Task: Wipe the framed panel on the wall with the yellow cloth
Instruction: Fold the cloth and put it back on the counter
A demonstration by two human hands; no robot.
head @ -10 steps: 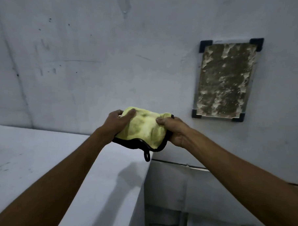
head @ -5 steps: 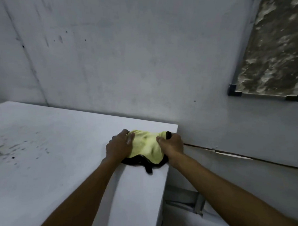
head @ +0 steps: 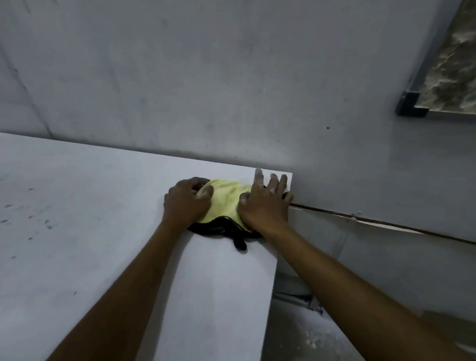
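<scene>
Far left: dark specks (head: 0,221) scattered on white table (head: 91,255). Centre, near table's back right corner: yellow cloth (head: 226,204) lying on tabletop, black hem (head: 218,230) bunched along near edge, black loop (head: 241,244) trailing toward camera. Left hand (head: 186,204) curled over cloth's left end, thumb and fingers pinching fabric, grip narrow. Right hand (head: 264,208) laid flat over cloth's right end, fingers (head: 273,182) spread wide and extended past cloth toward wall (head: 235,84), pressing down, not gripping. Far right, high on wall: panel (head: 465,67), only lower left portion in view, mottled surface, black corner bracket (head: 410,106), well apart from cloth and both hands. Judged step: cloth being set down or flattened on table; whether wiping is finished or not yet begun cannot be told. If wiping remains: gather cloth into one hand, lift clear of table, reach up and rightward, press against mottled surface, stroke across within frame
</scene>
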